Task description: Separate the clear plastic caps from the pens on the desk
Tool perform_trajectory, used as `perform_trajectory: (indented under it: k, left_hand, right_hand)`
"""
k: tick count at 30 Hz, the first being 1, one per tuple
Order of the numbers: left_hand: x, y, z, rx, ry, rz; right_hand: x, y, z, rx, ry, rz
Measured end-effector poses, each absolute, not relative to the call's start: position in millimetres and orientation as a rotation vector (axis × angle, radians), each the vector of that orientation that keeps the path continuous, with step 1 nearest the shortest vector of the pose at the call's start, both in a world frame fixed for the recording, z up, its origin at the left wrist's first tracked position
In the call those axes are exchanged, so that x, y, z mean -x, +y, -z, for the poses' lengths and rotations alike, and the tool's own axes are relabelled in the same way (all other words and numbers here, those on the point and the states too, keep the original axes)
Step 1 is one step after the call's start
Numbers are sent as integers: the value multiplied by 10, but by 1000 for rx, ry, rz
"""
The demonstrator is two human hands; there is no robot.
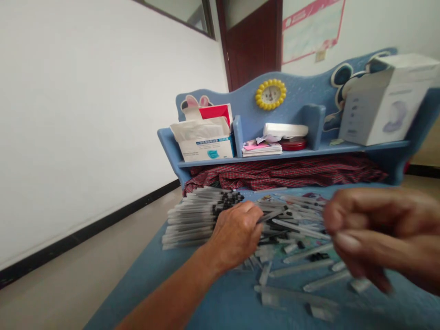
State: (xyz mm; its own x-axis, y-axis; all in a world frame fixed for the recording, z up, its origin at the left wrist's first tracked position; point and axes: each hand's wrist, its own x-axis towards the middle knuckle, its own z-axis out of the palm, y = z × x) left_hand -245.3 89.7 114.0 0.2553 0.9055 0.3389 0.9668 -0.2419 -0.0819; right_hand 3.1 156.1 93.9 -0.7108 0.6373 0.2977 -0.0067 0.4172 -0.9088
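Note:
My left hand rests on the blue desk with its fingers curled round a grey pen that sticks out to the right. Beside it on the left lies a neat stack of pens with black tips. A loose heap of pens and clear caps spreads in front of the hand. My right hand is close to the camera and blurred, its fingers bent together; whether they hold anything is hidden.
A blue shelf at the desk's back carries a mask box, notebooks, a red tin and a white carton. A plaid cloth lies under it. A white wall is at left, a dark door behind.

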Motion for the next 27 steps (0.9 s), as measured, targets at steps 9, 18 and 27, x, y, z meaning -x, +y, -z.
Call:
perform_trajectory:
  k: [9, 18, 27]
  left_hand:
    - [2441, 926, -1077, 2361, -1700, 443]
    - [2393, 934, -1040, 2439, -1648, 557]
    - [2389, 928, -1033, 2496, -1552, 621]
  right_hand:
    - [330, 1793, -1081, 700, -2161, -1162]
    - [339, 1778, -1008, 626, -2230, -1242]
    - [332, 1847, -945, 809, -2264, -1190]
